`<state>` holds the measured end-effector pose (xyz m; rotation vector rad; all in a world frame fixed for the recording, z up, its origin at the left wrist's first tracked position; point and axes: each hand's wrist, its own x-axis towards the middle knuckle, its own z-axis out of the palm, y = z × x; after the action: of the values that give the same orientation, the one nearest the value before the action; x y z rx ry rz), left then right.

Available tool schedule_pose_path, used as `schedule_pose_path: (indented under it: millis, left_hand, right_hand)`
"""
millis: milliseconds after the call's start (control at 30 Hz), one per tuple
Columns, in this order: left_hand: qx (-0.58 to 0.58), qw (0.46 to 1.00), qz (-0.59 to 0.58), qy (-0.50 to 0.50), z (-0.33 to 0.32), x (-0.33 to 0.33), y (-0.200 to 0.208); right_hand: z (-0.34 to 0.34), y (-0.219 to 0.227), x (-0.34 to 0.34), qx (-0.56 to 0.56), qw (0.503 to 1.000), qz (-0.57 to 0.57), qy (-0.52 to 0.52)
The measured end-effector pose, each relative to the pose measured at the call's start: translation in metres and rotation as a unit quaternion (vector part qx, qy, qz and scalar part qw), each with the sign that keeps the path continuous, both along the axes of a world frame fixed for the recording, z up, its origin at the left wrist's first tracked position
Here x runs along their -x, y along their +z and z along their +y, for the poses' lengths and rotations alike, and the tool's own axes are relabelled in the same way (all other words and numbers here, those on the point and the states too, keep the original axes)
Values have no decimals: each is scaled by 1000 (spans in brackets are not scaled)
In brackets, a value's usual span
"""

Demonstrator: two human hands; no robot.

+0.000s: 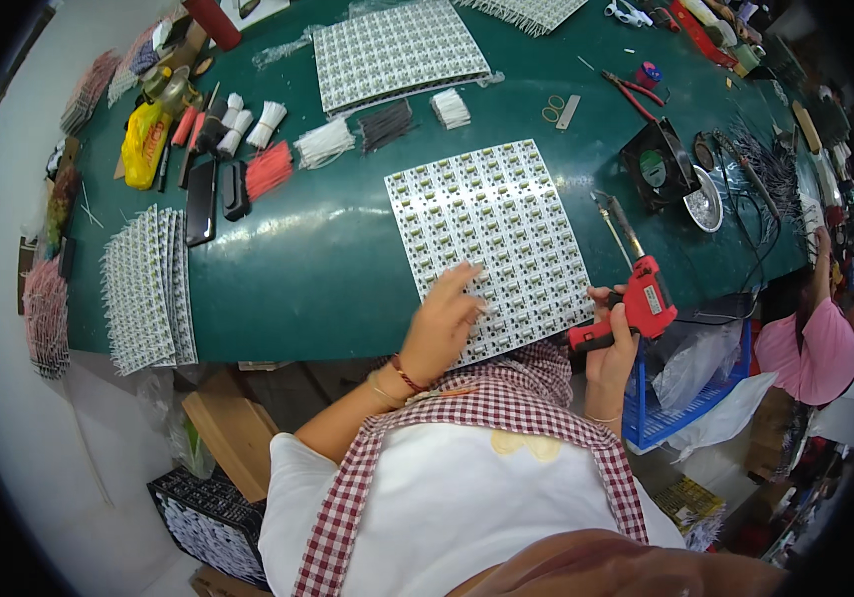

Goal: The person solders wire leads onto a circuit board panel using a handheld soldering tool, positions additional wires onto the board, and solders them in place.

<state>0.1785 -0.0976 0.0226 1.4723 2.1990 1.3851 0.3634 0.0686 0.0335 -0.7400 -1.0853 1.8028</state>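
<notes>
A white panel of circuit boards [491, 214], with small green-and-silver parts in rows, lies on the green table in front of me, its near edge at my apron. My left hand [437, 323] is over the panel's lower left part with fingers apart, fingertips at the board; no held item shows in it. By the panel's lower right corner, my right hand [614, 353] is closed round the handle of a red soldering gun [651, 298]. The gun's metal tip points away from me, beside the panel's right edge and apart from it.
Stacked panels stand at left [143, 289] and at the back [397, 55]. Bundles of red wires [269, 171], white wires [325, 144] and black wires [385, 125] lie beyond my panel. A black fan-like box [658, 164], a white bowl [705, 202] and pliers [634, 95] are at right.
</notes>
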Motion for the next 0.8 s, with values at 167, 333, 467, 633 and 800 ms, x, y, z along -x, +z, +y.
schedule_pose_path:
  millis: [167,333,467,633,800]
  left_hand:
    - [26,996,18,81,-22,78,19]
    - [22,995,21,97,-32,148,7]
    - [29,984,156,81,-31,179,-8]
    - [21,979,204,13,-17,201,-7]
    - [11,981,195,-1,-11,201,-17]
  right_hand:
    - [4,35,-4,-35,999,-29,15]
    - [2,72,29,-143,983,-83,79]
    - [-2,78,63,-134,980,-61,131]
    - [-12,85,97,-115,979,-84,147]
    - [-24,86,126,-95,969,-128,187]
